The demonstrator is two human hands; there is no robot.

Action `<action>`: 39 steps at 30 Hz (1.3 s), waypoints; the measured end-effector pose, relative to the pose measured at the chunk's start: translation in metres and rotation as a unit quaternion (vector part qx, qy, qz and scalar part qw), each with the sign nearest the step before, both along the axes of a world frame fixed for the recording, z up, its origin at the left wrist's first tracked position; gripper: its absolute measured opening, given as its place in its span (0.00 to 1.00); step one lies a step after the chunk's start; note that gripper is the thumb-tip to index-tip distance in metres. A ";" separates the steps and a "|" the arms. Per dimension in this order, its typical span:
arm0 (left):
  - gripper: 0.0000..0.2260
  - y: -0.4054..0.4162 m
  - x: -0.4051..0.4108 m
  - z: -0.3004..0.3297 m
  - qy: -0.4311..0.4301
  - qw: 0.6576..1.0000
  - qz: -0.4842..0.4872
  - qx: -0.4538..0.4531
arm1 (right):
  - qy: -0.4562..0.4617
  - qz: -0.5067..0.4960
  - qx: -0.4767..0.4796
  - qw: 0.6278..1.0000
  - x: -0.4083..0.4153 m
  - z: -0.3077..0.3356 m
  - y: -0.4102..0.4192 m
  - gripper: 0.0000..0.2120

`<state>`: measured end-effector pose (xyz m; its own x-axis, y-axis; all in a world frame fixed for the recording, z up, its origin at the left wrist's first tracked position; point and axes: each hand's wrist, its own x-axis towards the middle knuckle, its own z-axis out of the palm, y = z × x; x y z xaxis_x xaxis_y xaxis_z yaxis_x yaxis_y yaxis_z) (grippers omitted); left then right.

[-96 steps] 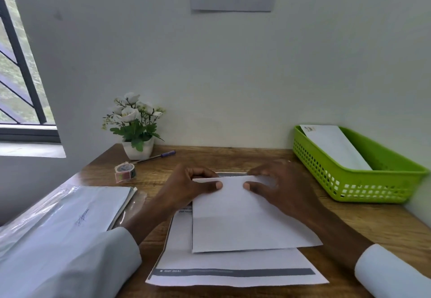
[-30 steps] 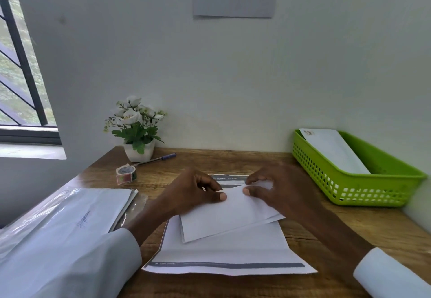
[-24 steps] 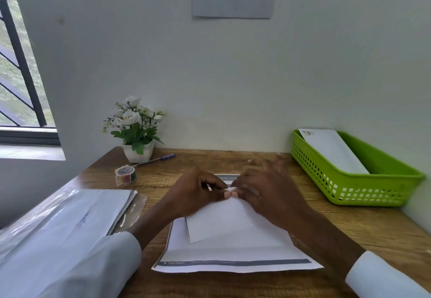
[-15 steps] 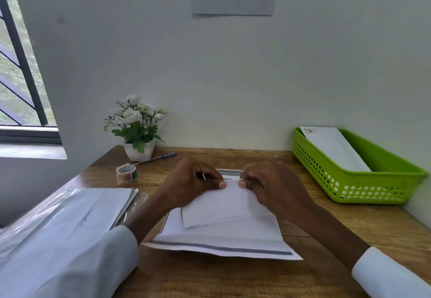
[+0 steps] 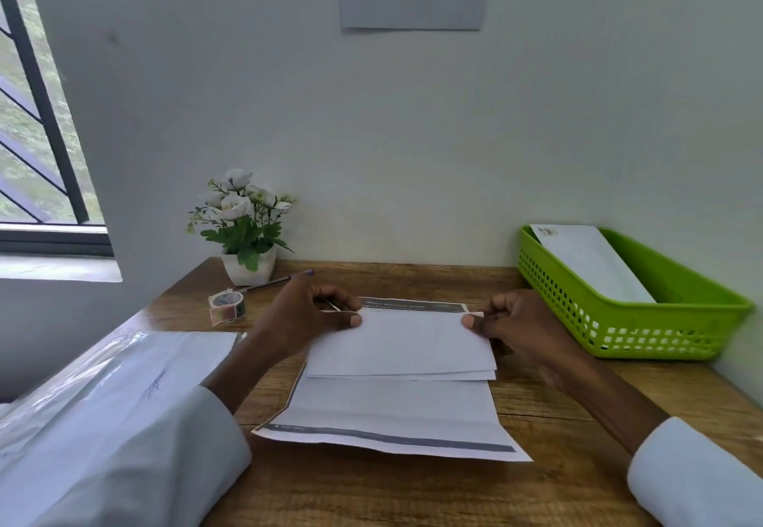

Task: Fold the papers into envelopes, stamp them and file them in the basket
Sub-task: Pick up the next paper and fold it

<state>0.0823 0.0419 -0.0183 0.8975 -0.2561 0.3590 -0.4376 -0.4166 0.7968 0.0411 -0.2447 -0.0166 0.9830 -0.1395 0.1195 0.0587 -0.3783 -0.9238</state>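
Nearest, a printed sheet (image 5: pixel 392 415) with a dark banded edge lies flat on the wooden desk (image 5: pixel 413 493); its print is unreadable. On it, a folded white paper (image 5: pixel 398 343) is pinched at its far corners by the left hand (image 5: pixel 307 316) and right hand (image 5: pixel 522 326), fingers curled. Farther right, a green perforated plastic basket (image 5: pixel 619 320) holds a stamped envelope (image 5: pixel 590 260).
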 end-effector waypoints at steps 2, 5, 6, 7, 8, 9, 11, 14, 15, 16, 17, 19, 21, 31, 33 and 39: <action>0.07 0.000 0.003 -0.006 -0.026 0.998 -0.003 0.065 | 0.006 -0.008 -0.012 1.000 0.001 -0.005 -0.002 0.07; 0.06 -0.004 0.005 -0.009 -0.059 0.984 -0.002 0.168 | -0.001 -0.017 -0.081 0.997 0.004 -0.011 -0.006 0.07; 0.06 -0.005 0.006 -0.010 -0.057 0.979 0.002 0.197 | -0.012 -0.026 -0.137 0.990 0.005 -0.012 -0.006 0.08; 0.06 -0.006 0.005 -0.011 -0.049 0.974 0.006 0.219 | -0.026 -0.035 -0.195 0.980 0.004 -0.013 -0.005 0.09; 0.07 -0.007 0.004 -0.012 -0.039 0.971 0.007 0.234 | -0.044 -0.044 -0.246 0.967 0.003 -0.014 -0.003 0.11; 0.08 -0.008 0.002 -0.012 -0.027 0.969 0.003 0.244 | -0.064 -0.049 -0.282 0.956 0.001 -0.014 -0.001 0.12; 0.13 -0.013 -0.003 -0.014 0.010 0.961 -0.021 0.277 | -0.100 -0.048 -0.329 0.938 -0.002 -0.016 0.005 0.15; 0.24 -0.022 -0.008 -0.022 0.035 0.896 -0.058 0.439 | -0.124 -0.011 -0.372 0.920 -0.006 -0.020 0.017 0.14; 0.26 -0.025 -0.010 -0.023 0.038 0.879 -0.059 0.471 | -0.125 0.005 -0.374 0.919 -0.008 -0.021 0.021 0.13; 0.27 -0.027 -0.011 -0.024 0.042 0.871 -0.057 0.486 | -0.126 0.023 -0.376 0.918 -0.009 -0.022 0.026 0.12; 0.28 -0.027 -0.012 -0.025 0.046 0.868 -0.055 0.491 | -0.128 0.042 -0.378 0.916 -0.010 -0.023 0.030 0.11; 0.30 -0.029 -0.013 -0.026 0.052 0.865 -0.054 0.495 | -0.139 0.077 -0.385 0.909 -0.011 -0.025 0.034 0.10; 0.31 -0.028 -0.013 -0.026 0.051 0.863 -0.049 0.500 | -0.144 0.097 -0.386 0.906 -0.014 -0.024 0.038 0.11; 0.29 -0.016 -0.007 -0.018 0.036 0.901 -0.077 0.425 | -0.139 0.156 -0.413 0.886 -0.009 -0.010 0.051 0.11; 0.25 -0.007 -0.002 -0.013 0.017 0.932 -0.080 0.354 | -0.140 0.162 -0.413 0.885 -0.001 -0.001 0.057 0.09; 0.13 0.015 0.000 0.009 -0.095 0.968 -0.026 0.229 | -0.203 0.178 -0.411 0.871 0.026 0.025 0.093 0.09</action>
